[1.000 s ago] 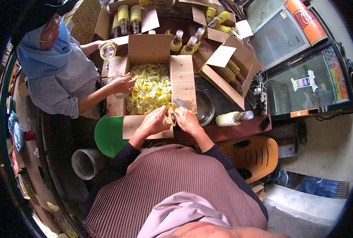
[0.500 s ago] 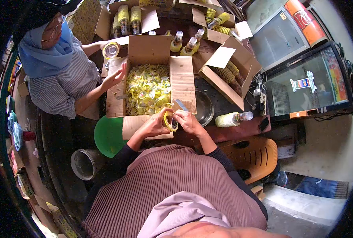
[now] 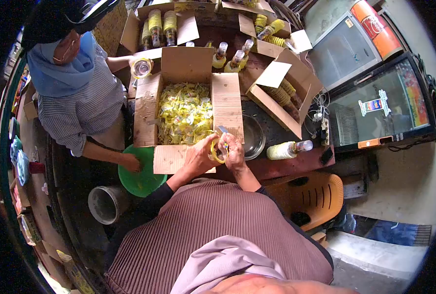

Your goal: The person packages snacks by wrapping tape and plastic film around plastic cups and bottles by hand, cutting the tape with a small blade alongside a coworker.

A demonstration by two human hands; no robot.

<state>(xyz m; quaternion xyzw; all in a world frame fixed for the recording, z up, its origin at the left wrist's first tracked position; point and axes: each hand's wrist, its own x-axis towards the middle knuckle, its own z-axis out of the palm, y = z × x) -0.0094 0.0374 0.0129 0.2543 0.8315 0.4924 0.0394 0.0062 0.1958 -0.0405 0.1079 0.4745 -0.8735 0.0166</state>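
Note:
Close in front of my body, my left hand [image 3: 199,158] is wrapped round a clear plastic cup with a yellow rim [image 3: 217,151], its mouth tilted toward me. My right hand [image 3: 235,151] is closed at the cup's right side, with the grey blade of a knife [image 3: 223,129] sticking up from its fingers; the handle is hidden. Both hands are over the near flap of an open cardboard box [image 3: 186,61]. Yellow and clear plastic scraps [image 3: 184,112] fill this box.
A stack of cups [image 3: 289,149] lies right of my hands, near a round glass-like bowl [image 3: 253,137]. Cartons of stacked cups [image 3: 281,95] stand behind. At left, a co-worker [image 3: 83,98] holds a cup [image 3: 141,68] and reaches into a green basin [image 3: 144,179].
The co-worker's lower hand has dropped from beside the box into the green basin. My right hand has turned and closed in against the cup, which has shifted slightly right.

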